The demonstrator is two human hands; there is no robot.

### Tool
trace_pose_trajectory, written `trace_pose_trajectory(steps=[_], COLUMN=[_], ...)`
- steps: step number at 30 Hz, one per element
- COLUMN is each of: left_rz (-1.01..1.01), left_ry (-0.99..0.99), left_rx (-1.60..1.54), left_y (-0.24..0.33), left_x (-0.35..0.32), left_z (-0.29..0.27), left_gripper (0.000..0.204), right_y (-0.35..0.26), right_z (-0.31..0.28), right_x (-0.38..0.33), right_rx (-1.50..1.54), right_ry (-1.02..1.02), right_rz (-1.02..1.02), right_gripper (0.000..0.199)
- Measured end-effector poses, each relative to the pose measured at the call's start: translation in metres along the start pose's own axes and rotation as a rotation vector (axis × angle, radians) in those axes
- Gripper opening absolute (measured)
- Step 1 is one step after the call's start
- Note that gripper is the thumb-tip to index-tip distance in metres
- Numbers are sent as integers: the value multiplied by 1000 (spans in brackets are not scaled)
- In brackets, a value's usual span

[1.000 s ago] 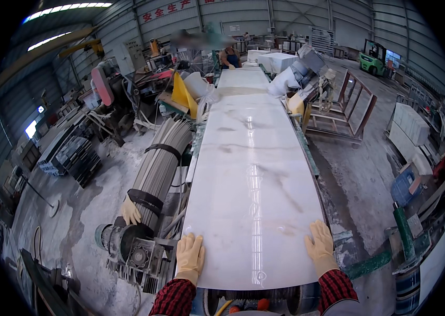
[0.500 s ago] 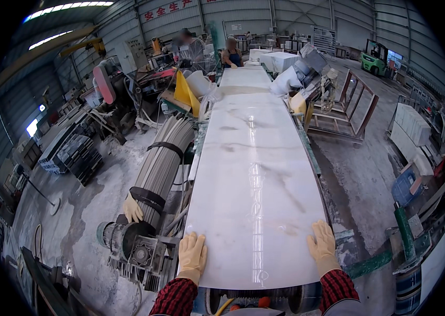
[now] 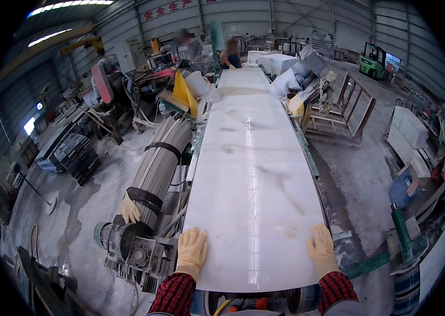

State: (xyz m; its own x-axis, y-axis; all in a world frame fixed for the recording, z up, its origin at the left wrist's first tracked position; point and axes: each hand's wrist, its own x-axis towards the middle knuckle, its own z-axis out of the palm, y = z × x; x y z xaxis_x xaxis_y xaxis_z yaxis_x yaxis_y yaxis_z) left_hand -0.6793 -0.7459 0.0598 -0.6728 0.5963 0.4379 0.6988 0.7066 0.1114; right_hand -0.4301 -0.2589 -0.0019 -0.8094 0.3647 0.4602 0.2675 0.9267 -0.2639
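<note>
On the conveyor (image 3: pixel 312 166) a long white slab (image 3: pixel 254 203) reaches the near end, a strapped bundle of grey strips (image 3: pixel 163 150) lies beyond the left edge, and my left hand (image 3: pixel 192 250) and right hand (image 3: pixel 321 248) rest along the near side edges, fingers stretched flat.

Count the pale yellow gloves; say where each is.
3 clearly visible: one on the left hand, one on the right hand, one loose glove by the strip bundle. The far person may wear more.
</note>
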Motion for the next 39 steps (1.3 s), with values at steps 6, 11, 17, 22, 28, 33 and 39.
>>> trace_pose_trajectory(steps=[6, 11, 17, 22, 28, 33, 39], left_rz=[-39, -46, -52, -52, -54, -46, -32], left_ry=[9, -22, -47, -48, -47, -38, -13], left_rx=[45, 20, 25, 20, 15, 9, -9], left_y=[-11, -18, -19, -20, -19, -19, -19], left_x=[18, 27, 27, 25, 22, 21, 21], left_z=[18, 22, 24, 25, 24, 23, 21], left_gripper=[42, 43, 46, 47, 47, 46, 42], right_y=[-5, -3, -1, 0, 1, -1, -5], right_z=[-13, -11, -6, -5, -5, -9, -13], right_x=[-2, -7, -10, -11, -14, -15, -20], right_rx=[40, 21, 15, 24, -1, -2, 1], right_ry=[-13, 24, 32, 10, -18, -9, -14], right_rz=[-15, -34, -32, 3, 23, -10, 13], right_gripper=[55, 57, 57, 57, 57, 57, 56])
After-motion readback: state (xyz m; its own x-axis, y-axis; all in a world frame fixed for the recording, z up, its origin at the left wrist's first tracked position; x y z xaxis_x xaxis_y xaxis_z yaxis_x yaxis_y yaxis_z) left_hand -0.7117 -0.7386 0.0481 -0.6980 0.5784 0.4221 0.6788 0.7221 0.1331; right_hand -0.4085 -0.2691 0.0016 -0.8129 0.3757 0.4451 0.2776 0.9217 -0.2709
